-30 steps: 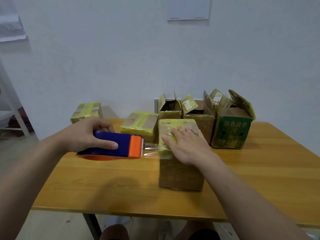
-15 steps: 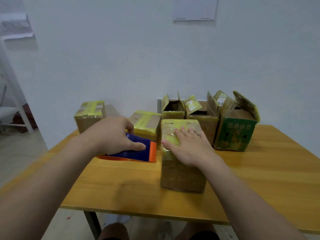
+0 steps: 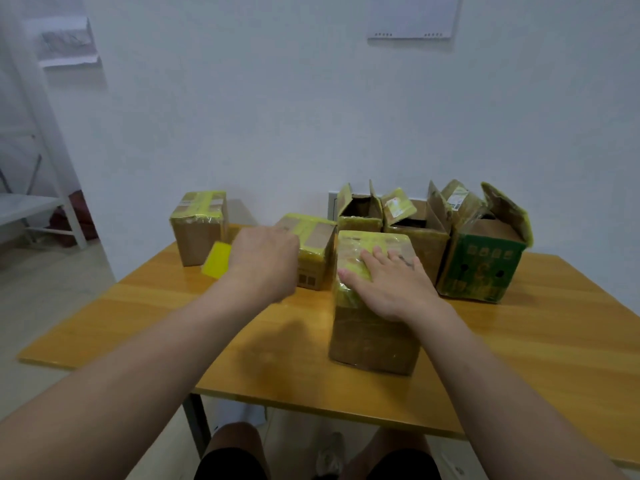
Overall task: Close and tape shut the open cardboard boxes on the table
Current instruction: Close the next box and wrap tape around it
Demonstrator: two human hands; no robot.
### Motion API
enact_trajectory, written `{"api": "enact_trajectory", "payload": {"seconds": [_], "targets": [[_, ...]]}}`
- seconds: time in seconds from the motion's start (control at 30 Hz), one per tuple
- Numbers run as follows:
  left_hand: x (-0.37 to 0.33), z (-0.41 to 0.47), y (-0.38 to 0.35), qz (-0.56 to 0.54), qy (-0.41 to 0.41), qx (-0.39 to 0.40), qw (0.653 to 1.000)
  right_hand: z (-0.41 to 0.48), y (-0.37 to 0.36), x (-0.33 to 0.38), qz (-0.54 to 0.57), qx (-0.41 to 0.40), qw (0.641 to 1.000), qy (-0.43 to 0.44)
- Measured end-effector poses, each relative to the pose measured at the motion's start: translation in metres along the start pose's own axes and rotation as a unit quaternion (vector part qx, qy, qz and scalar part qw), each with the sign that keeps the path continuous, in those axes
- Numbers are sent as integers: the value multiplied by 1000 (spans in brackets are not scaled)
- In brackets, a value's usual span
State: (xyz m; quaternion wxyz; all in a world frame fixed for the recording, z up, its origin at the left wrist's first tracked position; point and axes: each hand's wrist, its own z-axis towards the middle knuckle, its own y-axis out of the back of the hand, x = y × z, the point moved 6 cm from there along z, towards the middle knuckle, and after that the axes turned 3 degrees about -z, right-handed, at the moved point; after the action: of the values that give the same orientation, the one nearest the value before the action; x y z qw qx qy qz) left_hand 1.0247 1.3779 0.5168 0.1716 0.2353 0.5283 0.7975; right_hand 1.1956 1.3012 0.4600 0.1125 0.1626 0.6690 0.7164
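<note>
Head view looks down on a wooden table [image 3: 519, 358] set against a white wall [image 3: 242, 116], with six cardboard boxes on it. Taking the middle of the table as the centre of the dial, the tall brown box [image 3: 374, 337] stands just right of centre, its flaps down and its top wrapped in yellow tape. At 2 o'clock is the green printed box [image 3: 481, 271], flaps up and open. Touching it at 1 o'clock is an open brown box [image 3: 419, 237], and at 12 o'clock a smaller open box [image 3: 358, 220] stands directly behind the tall one. At 11 o'clock lies a low box [image 3: 313, 268], closed and taped yellow across the top, and well apart at 10 o'clock, on the far left corner, stands another closed, taped box [image 3: 197, 237]. The right hand [image 3: 388, 285] rests flat on the tall box's top at its near left corner, fingers straight and spread, pressing the taped surface. The left hand [image 3: 265, 261] hovers over the table in front of the low box, back up, its fingers bent down and hidden beneath it. A yellow roll of tape [image 3: 216, 259] sticks out at 9 o'clock from that hand, touching its edge; whether the fingers grip it cannot be told.
</note>
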Motion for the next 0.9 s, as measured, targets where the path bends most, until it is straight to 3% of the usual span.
{"api": "enact_trajectory", "payload": {"seconds": [0.1, 0.27, 0.4, 0.47, 0.6, 0.7, 0.83, 0.9], "targets": [[18, 0, -42, -78, 40, 24, 996, -4, 2, -1, 9, -4, 1000, 13], [24, -12, -83, -186, 35, -11, 982, 1, 0, -2, 25, 0, 999, 20], [28, -24, -111, -231, 9, -9, 973, -3, 6, -8, 84, -12, 996, 31], [28, -31, -125, -244, -2, 11, 970, -7, 14, -11, 165, -45, 985, 34], [30, -40, -134, -242, 4, 41, 969, -18, 34, -27, 377, -164, 909, 69], [24, -47, -138, -208, 0, 81, 975, -24, 35, -44, 356, -201, 910, 71], [17, -41, -126, -148, 21, 149, 977, -28, 17, -61, 328, -183, 923, 80], [12, -29, -106, -124, 19, 134, 983, -28, 7, -65, 329, -193, 919, 96]]}}
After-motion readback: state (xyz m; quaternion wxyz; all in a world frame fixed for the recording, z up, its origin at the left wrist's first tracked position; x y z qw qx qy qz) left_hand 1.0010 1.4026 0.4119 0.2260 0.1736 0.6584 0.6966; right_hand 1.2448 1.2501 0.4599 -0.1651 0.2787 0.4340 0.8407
